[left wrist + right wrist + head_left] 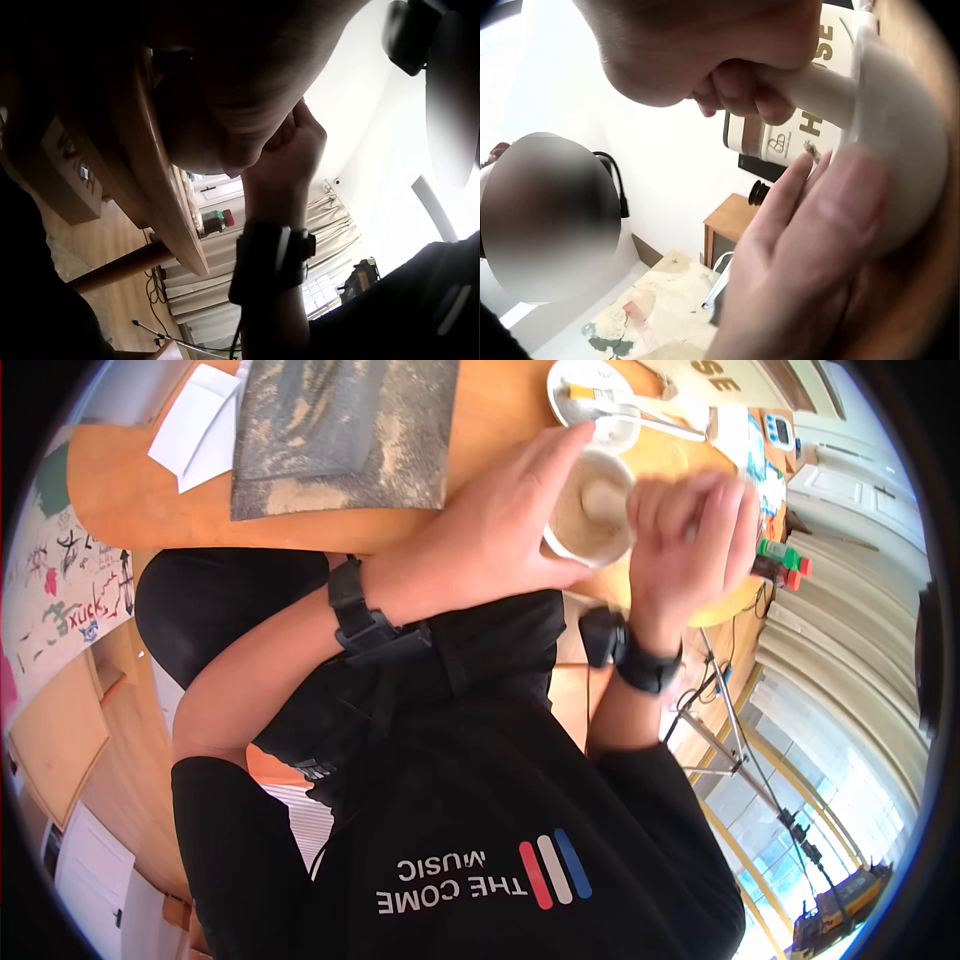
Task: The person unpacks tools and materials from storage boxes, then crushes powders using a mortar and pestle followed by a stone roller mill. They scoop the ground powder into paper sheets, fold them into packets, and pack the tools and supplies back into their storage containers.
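Note:
A white mortar (560, 552) with tan powder (572, 520) inside stands near the table's edge. My left hand (500, 525) holds it from the side, fingers along the far wall and thumb along the near one. In the right wrist view, the left thumb (851, 199) lies against the mortar's outside (911, 142). My right hand (695, 535) grips a white pestle (603, 500), whose lower end is down in the mortar. Curled fingers hide the pestle's top, while its shaft (821, 91) shows below them. The left wrist view is dark and shows mostly the two hands.
Beyond the mortar lies a white dish (562, 372) with a yellow-and-white utensil (600, 396) across it. A mottled grey-brown sheet (340, 435) and white paper (195, 425) lie to the left. Bottles (785, 560), a timer (780, 430) and a lettered box (720, 382) stand right.

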A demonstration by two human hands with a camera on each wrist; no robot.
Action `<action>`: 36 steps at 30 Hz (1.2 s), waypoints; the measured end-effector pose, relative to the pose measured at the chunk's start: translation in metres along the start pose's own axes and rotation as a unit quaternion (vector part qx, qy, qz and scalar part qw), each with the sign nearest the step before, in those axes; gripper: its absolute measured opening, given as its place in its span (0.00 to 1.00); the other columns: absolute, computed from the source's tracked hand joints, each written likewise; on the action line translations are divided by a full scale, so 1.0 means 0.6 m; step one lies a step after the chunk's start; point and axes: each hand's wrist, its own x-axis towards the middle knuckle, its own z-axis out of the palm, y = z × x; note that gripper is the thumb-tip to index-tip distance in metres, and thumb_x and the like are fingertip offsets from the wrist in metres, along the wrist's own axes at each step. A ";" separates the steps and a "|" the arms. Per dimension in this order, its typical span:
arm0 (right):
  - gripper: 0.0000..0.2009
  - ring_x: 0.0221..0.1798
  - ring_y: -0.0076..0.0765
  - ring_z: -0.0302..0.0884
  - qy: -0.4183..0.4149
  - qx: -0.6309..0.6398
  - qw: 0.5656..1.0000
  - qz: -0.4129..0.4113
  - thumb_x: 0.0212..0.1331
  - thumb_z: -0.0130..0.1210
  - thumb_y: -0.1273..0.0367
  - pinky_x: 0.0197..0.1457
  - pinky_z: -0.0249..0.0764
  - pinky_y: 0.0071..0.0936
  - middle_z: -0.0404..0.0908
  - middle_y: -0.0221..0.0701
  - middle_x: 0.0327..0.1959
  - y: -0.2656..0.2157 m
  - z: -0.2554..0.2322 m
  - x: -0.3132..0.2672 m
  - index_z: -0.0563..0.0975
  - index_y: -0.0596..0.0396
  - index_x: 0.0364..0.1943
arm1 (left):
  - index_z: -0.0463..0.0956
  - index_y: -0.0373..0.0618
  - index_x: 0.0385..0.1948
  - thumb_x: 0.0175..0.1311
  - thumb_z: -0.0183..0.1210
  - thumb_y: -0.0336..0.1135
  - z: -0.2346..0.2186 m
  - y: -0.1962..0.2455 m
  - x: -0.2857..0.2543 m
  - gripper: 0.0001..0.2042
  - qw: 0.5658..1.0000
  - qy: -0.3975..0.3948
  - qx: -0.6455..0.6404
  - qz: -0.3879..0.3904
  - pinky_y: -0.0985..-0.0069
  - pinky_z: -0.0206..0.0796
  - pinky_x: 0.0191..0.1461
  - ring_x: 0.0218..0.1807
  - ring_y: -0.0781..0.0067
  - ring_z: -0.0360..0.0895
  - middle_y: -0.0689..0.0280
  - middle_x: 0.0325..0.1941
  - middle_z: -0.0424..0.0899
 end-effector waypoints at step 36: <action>0.12 0.22 0.14 0.57 -0.085 -0.202 0.974 0.062 0.78 0.49 0.67 0.25 0.53 0.20 0.66 0.18 0.19 -0.037 0.005 0.010 0.75 0.58 0.35 | 0.58 0.41 0.74 0.44 0.82 0.37 -0.006 0.006 0.008 0.53 0.999 -0.041 -0.006 -0.028 0.58 0.65 0.73 0.73 0.49 0.71 0.50 0.71 0.71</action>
